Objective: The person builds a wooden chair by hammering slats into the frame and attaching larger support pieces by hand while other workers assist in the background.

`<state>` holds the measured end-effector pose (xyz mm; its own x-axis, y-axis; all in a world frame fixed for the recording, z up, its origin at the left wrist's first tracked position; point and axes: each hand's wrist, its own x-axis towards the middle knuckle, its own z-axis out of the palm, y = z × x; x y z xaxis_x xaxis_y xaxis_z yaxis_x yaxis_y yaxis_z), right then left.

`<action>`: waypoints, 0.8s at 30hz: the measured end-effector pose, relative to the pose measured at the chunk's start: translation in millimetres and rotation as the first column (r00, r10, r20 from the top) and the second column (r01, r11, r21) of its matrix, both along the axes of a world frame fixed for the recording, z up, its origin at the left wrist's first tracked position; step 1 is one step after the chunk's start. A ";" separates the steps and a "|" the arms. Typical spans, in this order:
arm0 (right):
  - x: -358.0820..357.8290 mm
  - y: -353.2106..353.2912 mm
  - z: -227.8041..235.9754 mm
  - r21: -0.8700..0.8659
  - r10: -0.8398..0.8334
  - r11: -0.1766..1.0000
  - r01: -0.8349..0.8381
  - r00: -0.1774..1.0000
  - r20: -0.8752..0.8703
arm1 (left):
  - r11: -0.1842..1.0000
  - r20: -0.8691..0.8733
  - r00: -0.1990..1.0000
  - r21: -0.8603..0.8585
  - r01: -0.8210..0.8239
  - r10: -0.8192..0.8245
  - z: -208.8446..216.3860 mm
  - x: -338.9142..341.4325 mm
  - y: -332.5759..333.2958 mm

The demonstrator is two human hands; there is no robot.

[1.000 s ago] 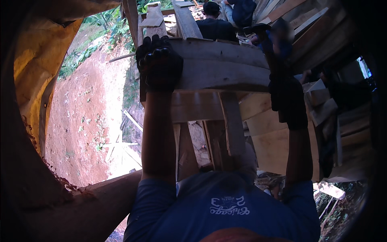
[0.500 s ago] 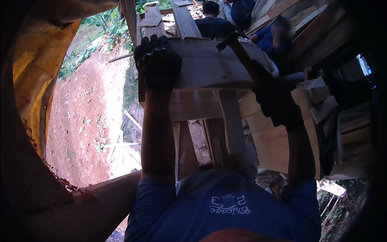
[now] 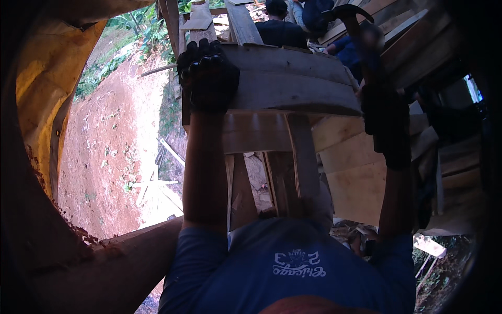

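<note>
My left hand (image 3: 209, 78), in a black glove with hard knuckles, is closed over the left end of a wide wooden board (image 3: 293, 86). Its fingertips are hidden at the board's upper edge. A claw hammer (image 3: 361, 39) is held up at the right, above and apart from the board's right end. Round its handle my gloved right hand (image 3: 386, 115) is wrapped. Any nail in the board or between my left fingers is too dark to make out.
Below the board stand upright planks (image 3: 303, 157) and a pale wood panel (image 3: 355, 183). Beyond it are a person in dark clothes (image 3: 282, 34), others at work and stacked planks (image 3: 413, 31). A thick beam (image 3: 130, 256) crosses lower left; a yellow sheet (image 3: 39, 94) hangs there.
My right hand has swung the hammer up and to the right, away from the board. My left hand stays on the board's end, with only a slight shift in view.
</note>
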<state>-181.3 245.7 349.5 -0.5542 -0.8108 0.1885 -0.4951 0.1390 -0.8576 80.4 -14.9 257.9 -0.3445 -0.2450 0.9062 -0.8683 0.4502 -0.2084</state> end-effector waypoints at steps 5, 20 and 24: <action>-17.1 24.8 -19.2 0.117 0.114 0.991 -0.068 0.882 -0.457 | 0.990 -0.050 0.997 0.123 0.061 -0.055 9.1 -23.9 10.0; -21.7 15.7 -0.2 0.134 0.194 0.981 -0.141 0.663 -0.723 | 0.994 -0.029 0.997 -0.085 0.070 -0.073 8.0 -14.0 -7.7; -22.1 10.4 -8.8 -0.044 0.014 0.993 -0.113 0.471 -0.882 | 0.991 0.064 0.998 0.132 -0.030 0.021 13.0 -14.7 11.9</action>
<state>-203.4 256.2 340.7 -0.0045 -0.7899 0.6132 -0.9992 0.0272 0.0276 65.7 -3.0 270.9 -0.3917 -0.3714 0.8418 -0.8670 0.4553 -0.2026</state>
